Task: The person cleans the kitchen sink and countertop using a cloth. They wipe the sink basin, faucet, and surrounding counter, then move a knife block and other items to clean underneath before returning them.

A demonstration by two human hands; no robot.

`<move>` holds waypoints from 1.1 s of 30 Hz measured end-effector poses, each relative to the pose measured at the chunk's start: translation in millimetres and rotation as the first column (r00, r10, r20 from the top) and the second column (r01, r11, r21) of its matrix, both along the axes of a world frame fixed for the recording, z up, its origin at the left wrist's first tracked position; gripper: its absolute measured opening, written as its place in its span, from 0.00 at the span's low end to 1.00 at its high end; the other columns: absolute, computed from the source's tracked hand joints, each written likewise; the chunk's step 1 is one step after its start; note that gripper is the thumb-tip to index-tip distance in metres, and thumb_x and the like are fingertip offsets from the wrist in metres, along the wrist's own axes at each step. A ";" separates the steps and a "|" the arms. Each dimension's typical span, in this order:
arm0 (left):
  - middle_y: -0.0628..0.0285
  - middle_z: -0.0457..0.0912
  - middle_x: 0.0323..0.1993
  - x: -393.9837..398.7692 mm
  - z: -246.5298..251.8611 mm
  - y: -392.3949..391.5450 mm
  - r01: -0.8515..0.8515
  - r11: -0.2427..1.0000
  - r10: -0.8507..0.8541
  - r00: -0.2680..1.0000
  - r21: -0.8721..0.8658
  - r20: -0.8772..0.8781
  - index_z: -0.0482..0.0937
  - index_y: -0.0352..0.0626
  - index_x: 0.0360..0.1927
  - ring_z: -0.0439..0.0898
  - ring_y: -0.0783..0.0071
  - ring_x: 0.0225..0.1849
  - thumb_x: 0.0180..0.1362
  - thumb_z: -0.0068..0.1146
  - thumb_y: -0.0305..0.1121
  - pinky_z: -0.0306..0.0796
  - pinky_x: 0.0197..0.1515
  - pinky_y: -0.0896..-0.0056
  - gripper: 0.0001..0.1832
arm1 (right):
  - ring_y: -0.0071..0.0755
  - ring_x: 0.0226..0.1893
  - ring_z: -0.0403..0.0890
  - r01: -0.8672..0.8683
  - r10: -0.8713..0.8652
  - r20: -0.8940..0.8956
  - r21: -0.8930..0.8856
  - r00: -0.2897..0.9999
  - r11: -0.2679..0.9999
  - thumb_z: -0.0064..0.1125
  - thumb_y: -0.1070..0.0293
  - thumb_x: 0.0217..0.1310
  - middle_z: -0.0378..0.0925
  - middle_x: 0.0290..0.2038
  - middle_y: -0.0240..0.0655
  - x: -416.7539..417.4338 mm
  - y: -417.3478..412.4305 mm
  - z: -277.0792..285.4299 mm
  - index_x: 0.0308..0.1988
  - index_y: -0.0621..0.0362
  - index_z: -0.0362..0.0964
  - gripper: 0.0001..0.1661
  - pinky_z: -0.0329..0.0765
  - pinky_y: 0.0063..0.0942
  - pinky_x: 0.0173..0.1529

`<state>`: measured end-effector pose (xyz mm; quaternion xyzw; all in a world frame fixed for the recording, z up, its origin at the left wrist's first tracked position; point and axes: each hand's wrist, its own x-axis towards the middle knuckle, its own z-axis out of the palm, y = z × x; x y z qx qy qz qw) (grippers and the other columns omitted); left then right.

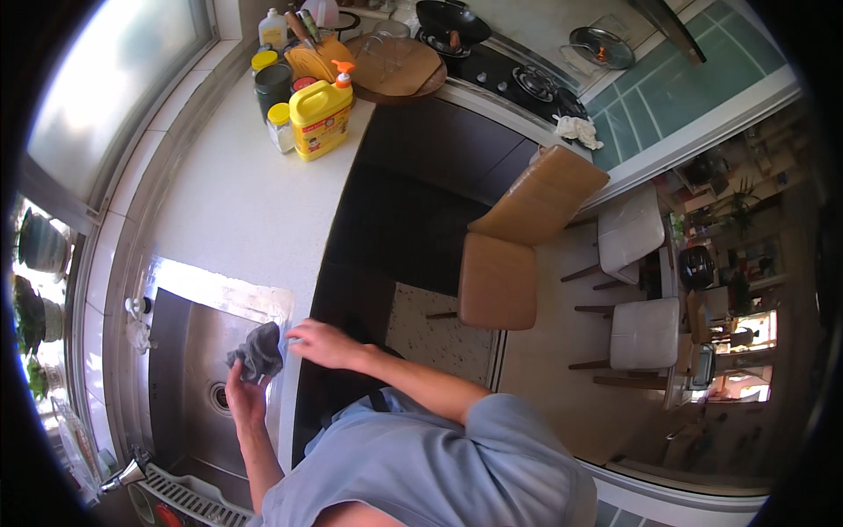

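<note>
My left hand [246,402] holds a crumpled dark grey cloth [258,352] above the stainless steel sink [204,323]. Its fingers grip the cloth's lower side. To the right of the cloth, my right hand [326,344] hovers by the countertop's front edge, fingers partly curled and slightly blurred. Whether something small sits between its fingertips, I cannot tell. Below and left of the cloth, the round drain [220,398] shows in the sink floor. A shiny, wet-looking strip [217,290] of the pale countertop [250,197] borders the sink.
A yellow pump jug [323,122], lidded jars and a knife block [319,58] stand at the counter's far end. Beyond them are a round board [395,69] and a gas hob with a wok [453,26]. A faucet [128,471] is lower left; a brown chair [498,283] stands right.
</note>
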<state>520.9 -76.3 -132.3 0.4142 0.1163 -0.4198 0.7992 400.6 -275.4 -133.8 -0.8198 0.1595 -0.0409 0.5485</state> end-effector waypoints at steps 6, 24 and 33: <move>0.54 0.80 0.40 12.4 44.7 9.3 -0.095 0.976 0.016 0.926 0.193 0.378 0.74 0.36 0.43 0.81 0.64 0.40 0.60 0.54 0.33 0.78 0.42 0.62 0.12 | 0.35 0.43 0.78 0.256 -0.234 -0.235 0.066 0.943 0.964 0.54 0.59 0.62 0.75 0.44 0.39 -108.4 -30.9 -28.7 0.48 0.57 0.75 0.18 0.75 0.28 0.48; 0.55 0.78 0.47 -174.9 89.9 -177.5 0.602 0.733 -0.678 0.618 0.316 0.397 0.71 0.34 0.56 0.80 0.67 0.44 0.61 0.55 0.33 0.75 0.50 0.66 0.22 | 0.30 0.48 0.76 0.145 -0.442 -0.012 0.952 0.897 0.268 0.58 0.64 0.59 0.73 0.49 0.32 -184.0 -101.3 -4.0 0.60 0.53 0.63 0.29 0.76 0.30 0.49; 0.54 0.80 0.40 -174.2 83.8 -187.2 0.457 0.654 -0.755 0.439 0.603 0.486 0.76 0.34 0.49 0.81 0.68 0.40 0.61 0.55 0.39 0.75 0.44 0.71 0.19 | 0.30 0.31 0.74 0.735 -0.707 -0.584 0.665 0.399 -0.134 0.57 0.60 0.51 0.75 0.34 0.33 -398.4 -148.2 -180.2 0.39 0.50 0.71 0.14 0.70 0.32 0.26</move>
